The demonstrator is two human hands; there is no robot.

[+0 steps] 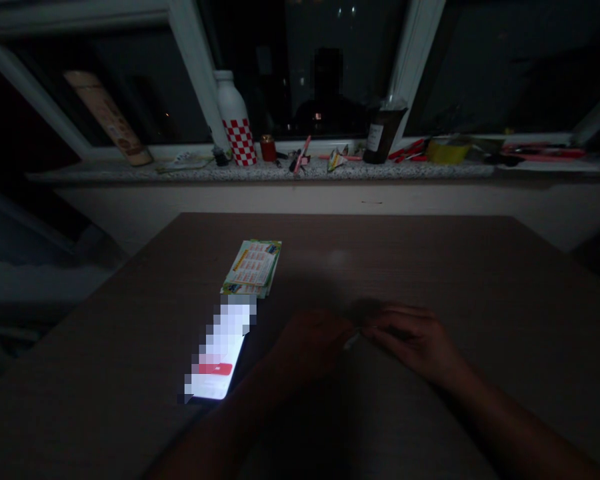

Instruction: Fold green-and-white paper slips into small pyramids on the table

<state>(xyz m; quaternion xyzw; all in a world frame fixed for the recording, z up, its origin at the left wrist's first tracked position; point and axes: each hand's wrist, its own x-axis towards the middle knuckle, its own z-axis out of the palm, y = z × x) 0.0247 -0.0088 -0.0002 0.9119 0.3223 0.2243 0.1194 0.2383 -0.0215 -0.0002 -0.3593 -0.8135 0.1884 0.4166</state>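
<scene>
The scene is very dark. My left hand [313, 343] and my right hand [413, 340] rest close together on a brown table [455, 267], near its front middle. Both have their fingers drawn in and meet around a small thin pale object [354, 340] that is too dim to name. A lit phone [217, 357] lies flat just left of my left hand, its screen glowing. Beyond the phone lies a small stack of printed cards [253, 267] with green edges.
A stone windowsill [280, 172] runs along the back under dark windows. It holds a white bottle with a red checked band [236, 120], a dark package [383, 133], a yellow tape roll [447, 152], a leaning cardboard tube [109, 119] and several small red and pink tools.
</scene>
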